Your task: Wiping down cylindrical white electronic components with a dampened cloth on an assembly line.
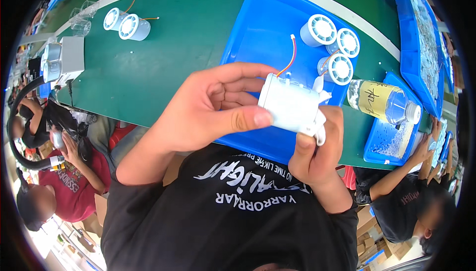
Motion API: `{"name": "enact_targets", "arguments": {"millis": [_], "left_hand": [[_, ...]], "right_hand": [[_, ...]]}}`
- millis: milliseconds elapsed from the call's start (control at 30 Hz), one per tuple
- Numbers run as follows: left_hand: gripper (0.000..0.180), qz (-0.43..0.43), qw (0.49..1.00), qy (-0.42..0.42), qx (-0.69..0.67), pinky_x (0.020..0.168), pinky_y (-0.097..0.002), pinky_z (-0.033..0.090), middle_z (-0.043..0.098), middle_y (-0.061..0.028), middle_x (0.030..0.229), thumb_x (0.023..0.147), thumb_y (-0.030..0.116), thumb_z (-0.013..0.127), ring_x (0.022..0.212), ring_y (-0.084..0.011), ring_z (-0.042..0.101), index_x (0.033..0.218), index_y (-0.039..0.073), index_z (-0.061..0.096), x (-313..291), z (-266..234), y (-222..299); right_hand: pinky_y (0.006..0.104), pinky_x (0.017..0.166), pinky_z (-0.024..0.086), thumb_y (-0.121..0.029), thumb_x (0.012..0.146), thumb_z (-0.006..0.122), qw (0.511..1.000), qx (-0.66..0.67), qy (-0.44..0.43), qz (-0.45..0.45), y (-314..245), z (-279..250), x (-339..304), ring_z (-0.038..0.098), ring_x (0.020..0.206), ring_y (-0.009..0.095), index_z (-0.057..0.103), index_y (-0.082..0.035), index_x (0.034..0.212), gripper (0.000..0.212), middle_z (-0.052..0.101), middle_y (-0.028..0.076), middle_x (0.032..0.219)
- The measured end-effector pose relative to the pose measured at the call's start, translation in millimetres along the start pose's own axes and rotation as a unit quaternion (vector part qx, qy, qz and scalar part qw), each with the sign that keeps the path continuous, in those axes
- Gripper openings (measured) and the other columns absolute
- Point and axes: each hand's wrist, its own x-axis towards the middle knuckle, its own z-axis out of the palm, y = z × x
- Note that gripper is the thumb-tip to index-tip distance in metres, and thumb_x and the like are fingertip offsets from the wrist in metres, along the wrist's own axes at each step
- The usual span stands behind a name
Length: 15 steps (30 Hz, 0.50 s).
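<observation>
a white cylinder [290,105] sits between the person's two hands, above the near part of a large blue tray [263,23]. the left hand [213,102] is partly closed around its left end, thumb pressed along the near side and fingers curled behind. the right hand [320,147] is bent nearly closed at the other end, its thumb by the lower edge, where a soft-looking white piece [323,88] sticks out; its fingertips are partly hidden. a red-and-orange wire [292,59] with a small pale plug rises from the cylinder, beyond the left fingers.

beyond the grip and to its right, the tray holds three similar white cylinders [341,69] with slotted round ends. right of the grip is a clear bottle [377,100] with a yellow label and white cap; next to it, a small blue tray [369,148] contains fine whitish bits. farther right, a blue bin [410,67] holds many pale, clear-looking pieces.
</observation>
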Motion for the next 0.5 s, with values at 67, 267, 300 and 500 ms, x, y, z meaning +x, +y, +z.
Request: {"name": "enact_targets", "arguments": {"millis": [67, 267, 300, 500], "left_hand": [[0.071, 0.021, 0.999, -0.017, 0.027, 0.097, -0.0363, 0.053, 0.062, -0.0190, 0.132, 0.078, 0.007, 0.083, 0.117, -0.0253, 0.064, 0.140, -0.005, 0.049, 0, 1, 2], [0.066, 0.277, 0.782, -0.010, 0.559, 0.087, -0.0375, 0.059, 0.063, -0.0180, 0.131, 0.077, 0.006, 0.084, 0.113, -0.0272, 0.066, 0.134, -0.005, 0.054, -2, -8, -3], [0.066, 0.277, 0.781, -0.008, 0.560, 0.087, -0.0375, 0.059, 0.063, -0.0180, 0.131, 0.077, 0.006, 0.084, 0.113, -0.0272, 0.066, 0.134, -0.005, 0.054, -2, -8, -7], [0.049, 0.088, 0.994, 0.035, -0.063, 0.084, -0.0348, 0.060, 0.065, -0.0200, 0.117, 0.097, 0.023, 0.066, 0.103, -0.0292, 0.070, 0.134, -0.002, 0.046, -1, -5, -19]], "right_hand": [[0.0374, 0.071, 0.046, -0.010, 0.094, 0.060, 1.000, 0.005, 0.005, 0.018, -3, 0, -3, 0.057, 0.079, 0.031, 0.056, 0.007, 0.111, 0.024, 0.058, 0.018, 0.099], [0.0278, 0.071, 0.049, -0.031, 0.106, 0.050, 0.756, 0.428, -0.059, 0.491, 10, -7, 29, 0.061, 0.082, 0.012, 0.060, -0.003, 0.119, 0.033, 0.065, 0.005, 0.096], [0.0287, 0.072, 0.050, -0.031, 0.106, 0.049, 0.719, 0.480, -0.008, 0.502, 8, -6, 32, 0.063, 0.086, 0.013, 0.060, -0.003, 0.120, 0.033, 0.065, 0.007, 0.100], [0.0473, 0.100, 0.046, -0.044, 0.104, 0.045, 0.543, 0.768, 0.118, 0.318, 16, -8, 18, 0.058, 0.119, 0.032, 0.046, -0.003, 0.136, 0.052, 0.057, 0.017, 0.132]]}}
